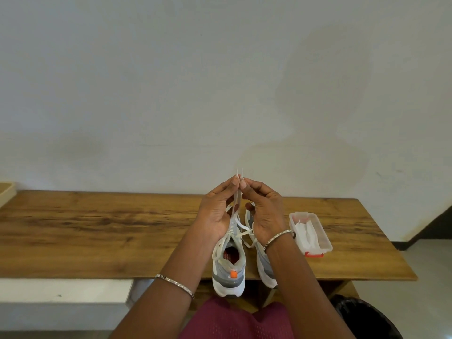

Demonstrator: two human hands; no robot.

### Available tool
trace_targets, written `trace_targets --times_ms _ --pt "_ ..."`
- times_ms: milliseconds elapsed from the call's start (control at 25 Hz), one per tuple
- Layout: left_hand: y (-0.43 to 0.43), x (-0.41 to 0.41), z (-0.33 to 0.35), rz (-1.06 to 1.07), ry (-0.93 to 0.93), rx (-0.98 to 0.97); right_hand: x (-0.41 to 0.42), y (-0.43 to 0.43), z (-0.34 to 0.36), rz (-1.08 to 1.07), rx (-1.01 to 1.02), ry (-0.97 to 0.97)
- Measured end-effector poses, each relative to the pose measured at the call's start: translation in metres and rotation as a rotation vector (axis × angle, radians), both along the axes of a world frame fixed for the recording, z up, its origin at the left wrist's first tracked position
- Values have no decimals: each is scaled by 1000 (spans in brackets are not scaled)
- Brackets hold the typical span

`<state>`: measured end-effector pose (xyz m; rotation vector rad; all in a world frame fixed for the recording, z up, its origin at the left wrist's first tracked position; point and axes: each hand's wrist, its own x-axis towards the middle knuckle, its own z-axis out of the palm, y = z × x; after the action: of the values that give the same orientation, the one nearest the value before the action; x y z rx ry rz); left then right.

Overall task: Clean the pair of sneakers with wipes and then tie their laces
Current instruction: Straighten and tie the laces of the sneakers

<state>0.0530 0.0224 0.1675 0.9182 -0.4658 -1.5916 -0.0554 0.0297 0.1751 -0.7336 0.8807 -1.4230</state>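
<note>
Two sneakers stand side by side on the tabletop (97, 228), heels toward the person and hanging just past its near edge, toes pointing away at the wall, so their long axes run near to far. The left sneaker (228, 265) shows its open collar, red insole and an orange heel tab; the right sneaker (265, 265) lies just right of it, mostly hidden behind the right forearm. Both hands are raised above the left sneaker's forefoot, fingertips meeting. The left hand (216, 211) pinches one lace end between thumb and forefinger, and the right hand (265, 211) pinches the other the same way, grips closed tight on the laces (235, 211), whose two tips stick up side by side above the fingers. From there the laces run down, pulled nearly straight, to the left sneaker's eyelets. A clear wipes box (311, 232), with wipes inside, sits right of the right sneaker, a little apart from it, its long axis also running near to far.
</note>
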Motion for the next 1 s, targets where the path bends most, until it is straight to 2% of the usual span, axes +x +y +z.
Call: trace_targets --times_ms 160,240,320,440,560,720,840,1000 --pt "4 4 5 13 -80 -66 -1 0 0 -5 -8 47" --pt "6 7 9 26 -223 -144 -5 -2 1 -33 -22 69" --pt "7 13 13 -1 -335 -194 -9 -2 4 -26 -39 174" --pt "6 19 18 -111 -255 -162 -10 3 10 19 -65 321" --pt "7 20 22 -167 -216 -87 -13 10 13 100 -89 328" --pt "11 23 20 -106 -205 -40 -21 18 15 199 -115 328" --pt "19 22 17 -23 -463 -209 -21 19 19 140 -65 374" --pt "24 21 11 207 -1007 -664 -13 13 15 24 16 455"
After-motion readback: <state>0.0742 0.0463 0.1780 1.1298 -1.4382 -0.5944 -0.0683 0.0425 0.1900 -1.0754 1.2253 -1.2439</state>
